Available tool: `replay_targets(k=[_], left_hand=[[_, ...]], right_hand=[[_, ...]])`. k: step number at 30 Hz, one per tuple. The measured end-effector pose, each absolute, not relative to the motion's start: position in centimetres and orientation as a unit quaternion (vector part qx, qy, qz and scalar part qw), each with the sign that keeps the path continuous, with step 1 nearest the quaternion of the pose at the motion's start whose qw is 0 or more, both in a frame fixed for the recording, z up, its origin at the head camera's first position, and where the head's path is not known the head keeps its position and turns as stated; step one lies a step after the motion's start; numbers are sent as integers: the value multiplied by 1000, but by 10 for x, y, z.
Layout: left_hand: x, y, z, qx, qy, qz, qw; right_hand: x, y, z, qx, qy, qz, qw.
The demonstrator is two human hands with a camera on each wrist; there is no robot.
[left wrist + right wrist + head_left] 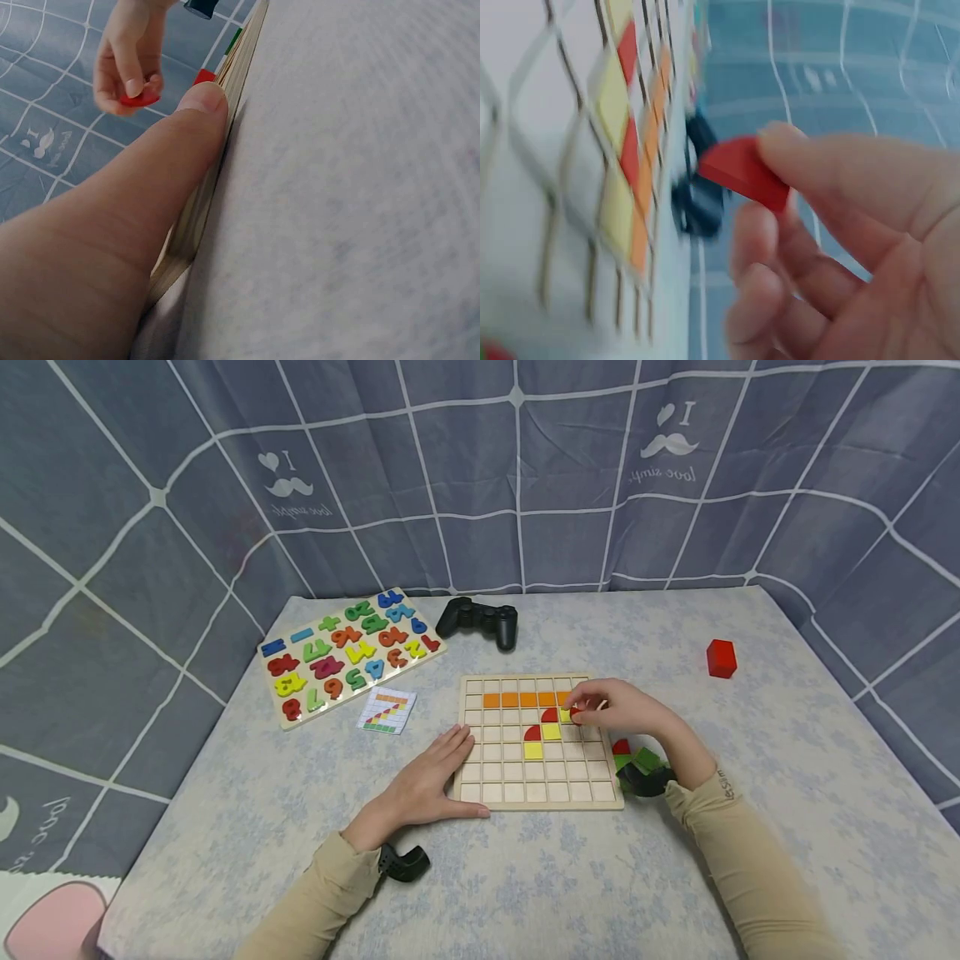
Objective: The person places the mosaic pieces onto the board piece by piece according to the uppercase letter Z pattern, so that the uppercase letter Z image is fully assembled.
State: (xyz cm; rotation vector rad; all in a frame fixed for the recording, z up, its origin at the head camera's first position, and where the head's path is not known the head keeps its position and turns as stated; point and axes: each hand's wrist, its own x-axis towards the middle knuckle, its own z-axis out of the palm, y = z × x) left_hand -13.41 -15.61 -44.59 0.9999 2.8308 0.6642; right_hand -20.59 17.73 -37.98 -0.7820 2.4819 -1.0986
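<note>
A wooden grid board lies on the table. My left hand rests along its left side, fingers spread over the edge and thumb at the front corner. Between thumb and fingertips my right hand pinches a red quarter-circle block above the board's upper right part. A row of orange squares fills cells near the top of the grid. Below it, yellow squares and red quarter-circle pieces climb diagonally to the right. My right fingers partly cover the uppermost yellow square.
Green blocks and a red piece lie right of the board, partly behind the right wrist strap. A pattern card, number puzzle and black game controller lie behind and left. One red block stands far right.
</note>
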Motion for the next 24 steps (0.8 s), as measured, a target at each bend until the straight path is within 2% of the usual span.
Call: replay_targets(k=[12, 19, 24], left_hand=[[-135, -155, -445, 312, 926, 207, 52], [-136, -155, -445, 313, 925, 208, 56], [-136, -156, -445, 316, 924, 209, 54]], right_hand=[[-181, 111, -403, -279, 868, -398, 106], [-181, 107, -417, -266, 876, -386, 110], [-184, 108, -422, -301, 875, -367, 95]])
